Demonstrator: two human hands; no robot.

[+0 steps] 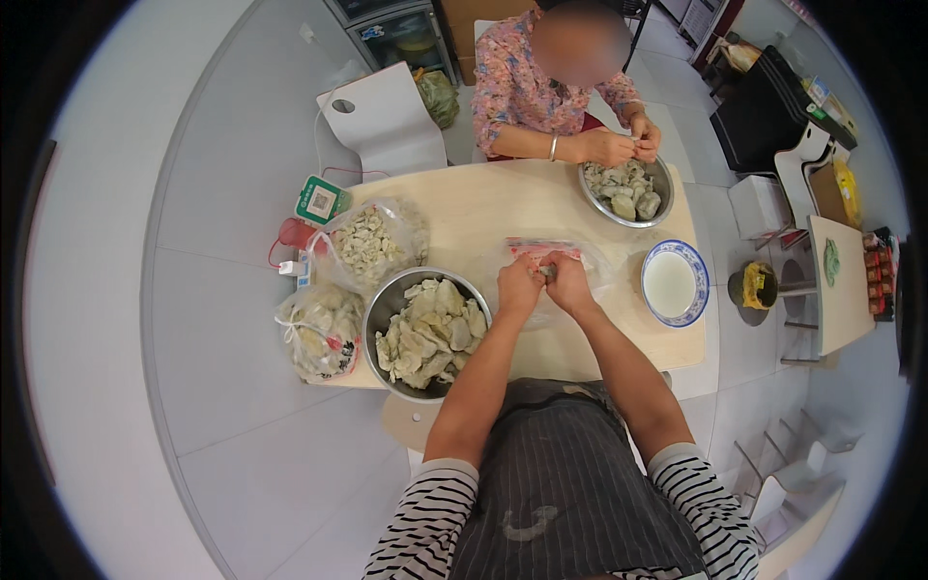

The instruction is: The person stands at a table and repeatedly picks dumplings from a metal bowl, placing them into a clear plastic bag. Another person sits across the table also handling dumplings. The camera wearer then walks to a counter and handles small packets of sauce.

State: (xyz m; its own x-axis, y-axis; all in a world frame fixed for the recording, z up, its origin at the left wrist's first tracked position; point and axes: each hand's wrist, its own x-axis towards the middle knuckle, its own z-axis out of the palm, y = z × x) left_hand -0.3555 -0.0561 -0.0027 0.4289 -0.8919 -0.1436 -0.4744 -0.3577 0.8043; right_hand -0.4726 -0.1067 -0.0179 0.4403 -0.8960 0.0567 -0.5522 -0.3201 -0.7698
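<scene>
My left hand (519, 290) and my right hand (572, 288) meet over the middle of the table, fingers closed together on a small grey-green piece (548, 272). It looks like the pale, wrinkled vegetable pieces (425, 329) heaped in the steel bowl beside my left forearm. Most of the piece is hidden by my fingers. A clear plastic bag (601, 267) with red print lies flat under and behind both hands. To the right stands a white bowl (674, 283) with a blue patterned rim.
At the table's left are an open plastic bag of small torn pieces (365, 244), a tied bag (322, 333) and a green code sign (322, 200). Across the table, a person's hands (619, 145) work above another steel bowl (661, 184). A white chair (382, 121) stands at the far left.
</scene>
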